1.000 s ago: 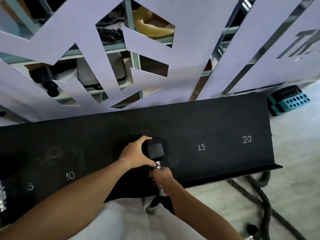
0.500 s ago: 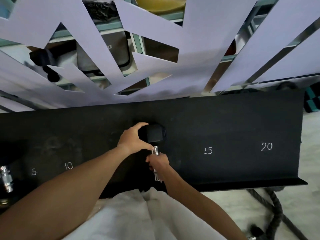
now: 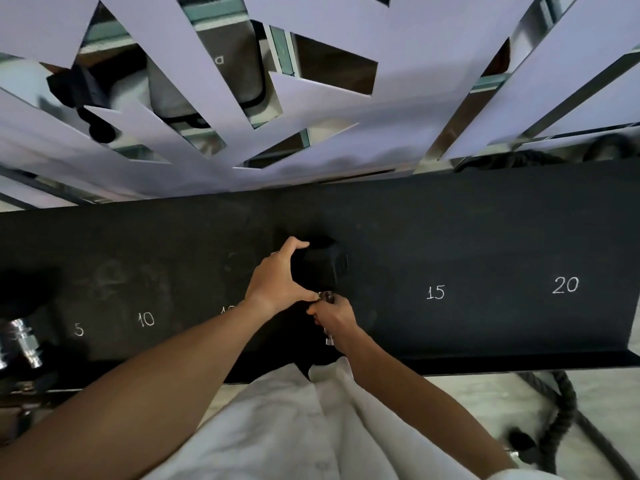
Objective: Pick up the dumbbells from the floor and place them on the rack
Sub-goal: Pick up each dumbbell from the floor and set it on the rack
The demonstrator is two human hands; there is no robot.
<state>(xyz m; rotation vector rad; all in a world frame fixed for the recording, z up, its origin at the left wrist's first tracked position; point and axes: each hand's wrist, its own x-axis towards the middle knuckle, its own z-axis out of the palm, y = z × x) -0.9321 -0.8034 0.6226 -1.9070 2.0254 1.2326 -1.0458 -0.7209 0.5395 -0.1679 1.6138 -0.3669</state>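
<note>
on the rack (image 3: 485, 237), left hand (image 3: 277, 278) cups the dumbbell (image 3: 325, 268) head, right hand (image 3: 334, 315) clamps its handle; careless release could pinch fingers.

Across the middle of the frame from edge to edge, the rack (image 3: 450, 237). At its centre, a dumbbell (image 3: 325, 268) lying on it, far end toward the top of the frame, handle toward the bottom. Left hand (image 3: 277, 282) against the left side of that far end; right hand (image 3: 332, 317) just below, wrapped round the handle. On the rack's face, the numbers 5 (image 3: 79, 329) and 10 (image 3: 145, 319) at lower left, 15 (image 3: 435, 292) and 20 (image 3: 565, 285) at right. At the far left edge, another dumbbell (image 3: 24, 341) on the rack. Behind the rack, filling the top, a cut-out panel (image 3: 398, 81) with shelves behind it. At lower right, under the rack, a thick rope (image 3: 562, 410) on the floor (image 3: 485, 393).
</note>
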